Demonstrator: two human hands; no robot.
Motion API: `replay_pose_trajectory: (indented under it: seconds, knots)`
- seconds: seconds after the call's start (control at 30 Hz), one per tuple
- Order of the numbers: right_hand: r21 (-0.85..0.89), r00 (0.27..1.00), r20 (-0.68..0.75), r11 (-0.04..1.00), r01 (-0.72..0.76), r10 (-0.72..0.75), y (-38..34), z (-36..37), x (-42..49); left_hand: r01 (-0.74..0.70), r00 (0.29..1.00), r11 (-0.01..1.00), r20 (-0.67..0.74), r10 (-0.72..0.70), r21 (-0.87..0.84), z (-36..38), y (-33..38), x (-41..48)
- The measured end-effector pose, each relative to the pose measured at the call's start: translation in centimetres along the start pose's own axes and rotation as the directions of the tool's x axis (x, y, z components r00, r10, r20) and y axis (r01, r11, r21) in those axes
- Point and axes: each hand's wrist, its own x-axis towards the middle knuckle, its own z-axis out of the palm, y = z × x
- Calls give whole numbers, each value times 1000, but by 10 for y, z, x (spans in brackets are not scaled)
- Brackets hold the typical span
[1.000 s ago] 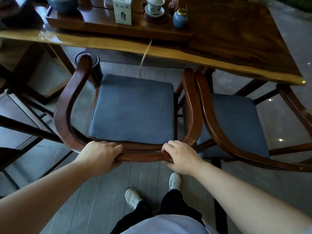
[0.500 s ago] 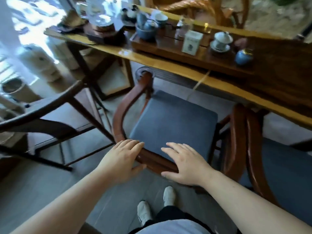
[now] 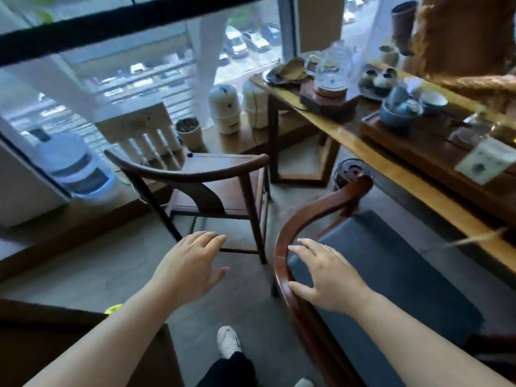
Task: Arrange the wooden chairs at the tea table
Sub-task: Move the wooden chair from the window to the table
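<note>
Two wooden chairs show in full: a dark bare chair [image 3: 212, 177] in the middle of the picture, near the window, and a red-brown chair with a blue cushion [image 3: 371, 263] at the lower right, pushed up beside the long tea table [image 3: 413, 177] on the right. Two hands reach forward, both flat with fingers spread and holding nothing. The left hand [image 3: 190, 266] floats over the floor between the chairs, and the right hand [image 3: 326, 275] is above the cushion, its thumb touching the curved rail.
</note>
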Motion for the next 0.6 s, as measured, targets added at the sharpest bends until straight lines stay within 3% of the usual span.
replay_pose_trajectory:
  seconds: [0.2, 0.37, 0.6]
  knots:
    - [-20, 998, 34, 999, 49, -48, -15, -2, 72, 132, 989, 991, -65, -134, -27, -5, -61, 17]
    - [-16, 1000, 8, 1000, 7, -7, -29, 4, 147, 183, 979, 976, -73, -192, -114, 7, -126, 51]
    - [-41, 1000, -14, 999, 15, -16, -69, 9, 246, 124, 991, 983, -35, -130, -135, 15, -218, 94]
